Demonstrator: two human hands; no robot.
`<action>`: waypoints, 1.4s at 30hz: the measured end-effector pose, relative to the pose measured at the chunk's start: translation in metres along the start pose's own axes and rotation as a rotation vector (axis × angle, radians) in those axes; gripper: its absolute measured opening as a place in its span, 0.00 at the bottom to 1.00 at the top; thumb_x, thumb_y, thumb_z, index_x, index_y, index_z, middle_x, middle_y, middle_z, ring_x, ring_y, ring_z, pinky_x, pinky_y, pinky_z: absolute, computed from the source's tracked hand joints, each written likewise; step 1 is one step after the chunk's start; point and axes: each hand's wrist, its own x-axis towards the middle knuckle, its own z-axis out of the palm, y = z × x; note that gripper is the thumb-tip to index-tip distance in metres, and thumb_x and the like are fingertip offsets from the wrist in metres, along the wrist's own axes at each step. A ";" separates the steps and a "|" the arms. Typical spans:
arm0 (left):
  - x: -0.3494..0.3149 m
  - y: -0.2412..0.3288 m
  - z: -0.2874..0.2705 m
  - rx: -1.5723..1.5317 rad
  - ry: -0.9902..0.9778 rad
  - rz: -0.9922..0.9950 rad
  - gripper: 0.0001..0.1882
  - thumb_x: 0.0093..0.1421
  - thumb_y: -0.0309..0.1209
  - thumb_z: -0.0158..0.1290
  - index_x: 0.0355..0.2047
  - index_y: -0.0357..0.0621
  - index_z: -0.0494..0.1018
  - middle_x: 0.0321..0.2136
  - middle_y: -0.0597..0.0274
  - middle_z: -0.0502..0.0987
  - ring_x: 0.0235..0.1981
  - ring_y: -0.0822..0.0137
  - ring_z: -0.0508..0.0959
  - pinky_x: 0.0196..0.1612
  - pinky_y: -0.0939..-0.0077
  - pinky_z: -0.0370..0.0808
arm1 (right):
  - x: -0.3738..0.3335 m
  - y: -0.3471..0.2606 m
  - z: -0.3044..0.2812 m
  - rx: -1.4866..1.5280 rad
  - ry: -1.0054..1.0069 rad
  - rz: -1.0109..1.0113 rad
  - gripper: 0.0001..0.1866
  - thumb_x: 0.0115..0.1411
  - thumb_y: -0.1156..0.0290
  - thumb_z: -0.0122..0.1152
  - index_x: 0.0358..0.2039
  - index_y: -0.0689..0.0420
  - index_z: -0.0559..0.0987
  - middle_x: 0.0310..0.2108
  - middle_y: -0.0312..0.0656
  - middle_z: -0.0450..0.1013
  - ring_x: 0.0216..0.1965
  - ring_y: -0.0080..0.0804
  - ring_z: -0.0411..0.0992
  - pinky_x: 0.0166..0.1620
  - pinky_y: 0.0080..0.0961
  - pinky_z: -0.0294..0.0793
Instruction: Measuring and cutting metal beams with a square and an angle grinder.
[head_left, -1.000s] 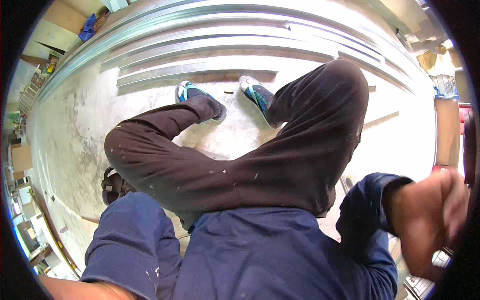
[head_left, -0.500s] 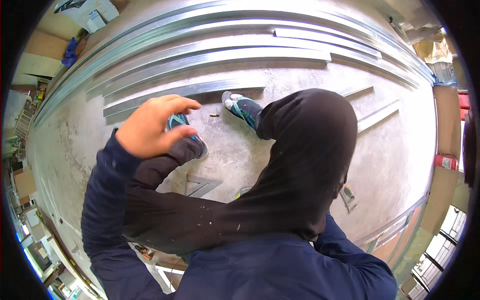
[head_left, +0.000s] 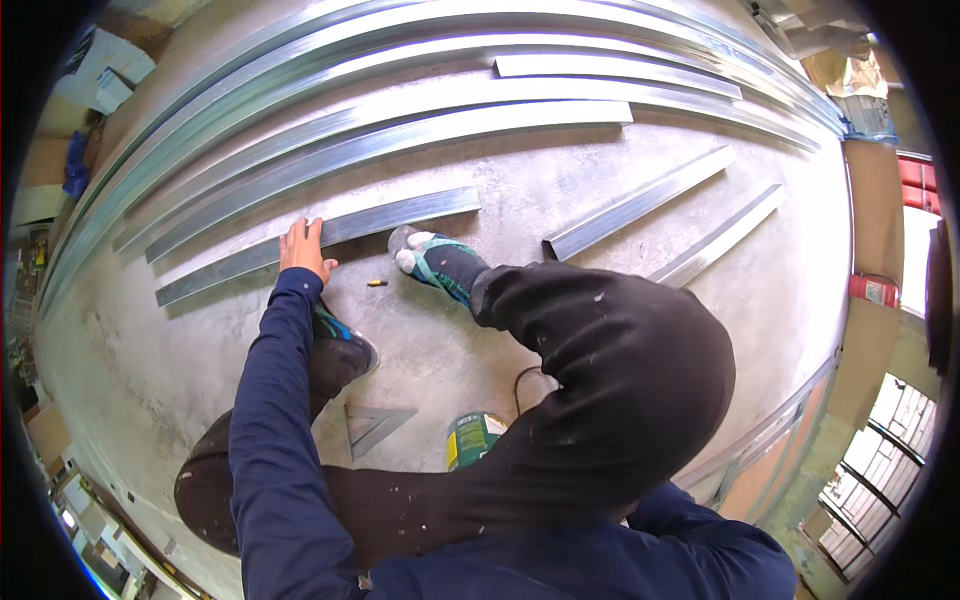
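Note:
My left hand (head_left: 305, 248) reaches out over a short galvanized metal stud (head_left: 400, 212) lying on the concrete floor. Its fingers lie across the stud's top and far edge, and the thumb sits by the near side. My right hand is hidden; only its dark blue sleeve (head_left: 700, 530) shows behind my bent knee. Near my feet lies a small yellow-and-black object (head_left: 377, 283). A grey metal triangle square (head_left: 375, 430) rests on the floor between my legs. Beside it stands a green-and-yellow can (head_left: 475, 437), partly covered by my thigh.
Several long metal studs (head_left: 400, 130) run across the floor beyond my feet. Two shorter pieces lie slanted at the right, one a channel (head_left: 640, 203). A dark cable (head_left: 520, 385) curves out near my knee. A red cylinder (head_left: 874, 289) is by the right wall.
My left hand has moved forward and down from the air onto the short stud. My right leg has shifted, and more of the can and the slanted channel shows.

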 end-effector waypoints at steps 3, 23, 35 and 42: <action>0.015 0.006 0.013 0.020 0.045 0.059 0.40 0.51 0.44 0.67 0.62 0.49 0.64 0.57 0.52 0.69 0.59 0.51 0.68 0.64 0.53 0.62 | 0.005 0.015 0.006 0.120 -0.095 0.159 0.22 0.67 0.56 0.48 0.51 0.59 0.77 0.50 0.57 0.74 0.51 0.51 0.73 0.55 0.37 0.69; 0.011 0.302 -0.016 -1.407 -0.532 0.298 0.38 0.43 0.41 0.75 0.49 0.34 0.71 0.41 0.55 0.79 0.43 0.65 0.79 0.51 0.69 0.75 | -0.064 0.005 -0.184 0.855 0.696 0.530 0.25 0.57 0.72 0.68 0.53 0.59 0.69 0.45 0.40 0.74 0.46 0.27 0.74 0.51 0.27 0.74; -0.022 0.304 -0.001 -1.929 -0.335 -0.068 0.12 0.51 0.25 0.68 0.33 0.38 0.78 0.30 0.65 0.81 0.30 0.74 0.80 0.37 0.78 0.79 | -0.167 0.064 -0.191 -0.798 -0.294 0.283 0.38 0.52 0.66 0.70 0.64 0.47 0.66 0.60 0.37 0.67 0.65 0.33 0.62 0.66 0.55 0.51; -0.019 0.299 -0.002 -1.752 -0.394 0.054 0.13 0.50 0.28 0.70 0.32 0.38 0.78 0.29 0.65 0.81 0.29 0.75 0.80 0.36 0.78 0.78 | -0.210 0.105 -0.243 -0.951 -0.417 0.515 0.30 0.53 0.78 0.61 0.57 0.44 0.70 0.60 0.34 0.67 0.66 0.29 0.61 0.66 0.55 0.52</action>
